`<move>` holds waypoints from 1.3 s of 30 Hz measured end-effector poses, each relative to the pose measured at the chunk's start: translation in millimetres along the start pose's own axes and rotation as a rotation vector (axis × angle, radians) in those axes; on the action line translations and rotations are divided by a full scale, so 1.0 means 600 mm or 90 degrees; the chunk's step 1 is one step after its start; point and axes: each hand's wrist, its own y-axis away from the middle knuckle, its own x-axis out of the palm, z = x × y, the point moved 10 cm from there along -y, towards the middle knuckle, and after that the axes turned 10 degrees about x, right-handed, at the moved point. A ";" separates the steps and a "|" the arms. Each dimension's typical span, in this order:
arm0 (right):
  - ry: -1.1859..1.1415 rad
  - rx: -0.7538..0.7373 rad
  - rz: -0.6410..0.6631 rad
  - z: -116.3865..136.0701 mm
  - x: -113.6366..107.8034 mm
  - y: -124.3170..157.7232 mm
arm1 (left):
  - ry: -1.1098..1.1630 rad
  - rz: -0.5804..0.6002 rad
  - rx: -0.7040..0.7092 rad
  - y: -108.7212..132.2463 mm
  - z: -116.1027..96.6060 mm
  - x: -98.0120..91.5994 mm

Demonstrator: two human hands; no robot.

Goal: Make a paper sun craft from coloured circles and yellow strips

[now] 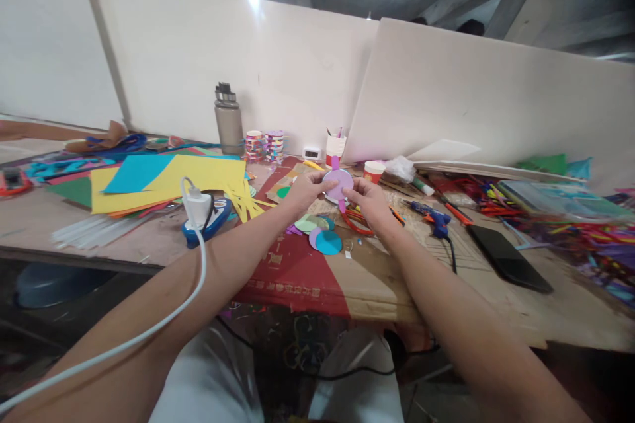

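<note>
Both my hands hold a lilac paper disc (338, 184) with a pink strip behind it, lifted a little above the table. My left hand (306, 189) pinches the disc's left edge and my right hand (366, 197) pinches its lower right edge. Just below lie loose paper circles: a teal one (328, 242), a green one (306, 223) and a pinkish one. Orange-handled scissors (358, 223) lie under my right hand. A red and tan cardboard sheet (317, 277) covers the table in front of me.
A blue glue gun (435, 217) and a black phone (507, 257) lie to the right, with piled pipe cleaners (585, 231) beyond. Left are yellow and blue paper sheets (163, 180), a white charger (197, 206) with its cable, and a grey bottle (227, 119). White boards back the table.
</note>
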 end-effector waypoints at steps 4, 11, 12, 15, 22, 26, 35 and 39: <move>0.019 -0.019 -0.012 0.005 -0.003 0.000 | 0.025 -0.003 0.009 0.000 0.004 0.002; 0.089 -0.032 -0.066 0.013 -0.017 0.002 | 0.032 0.018 0.073 -0.005 -0.005 0.005; 0.089 -0.032 -0.065 0.014 -0.016 0.003 | 0.032 0.021 0.073 -0.005 -0.005 0.006; 0.074 -0.038 -0.051 0.014 -0.013 0.003 | 0.048 0.023 0.070 -0.003 -0.008 0.009; -0.026 -0.034 0.013 0.003 0.002 -0.004 | 0.040 0.007 0.039 0.001 -0.010 0.006; -0.056 -0.020 0.022 0.000 0.006 -0.006 | 0.133 -0.006 0.006 -0.004 0.011 0.006; -0.089 0.021 0.038 -0.019 0.010 -0.009 | 0.227 0.116 -0.127 0.013 0.040 0.050; -0.065 0.020 0.052 -0.019 0.015 -0.009 | 0.241 0.142 -0.145 0.018 0.041 0.057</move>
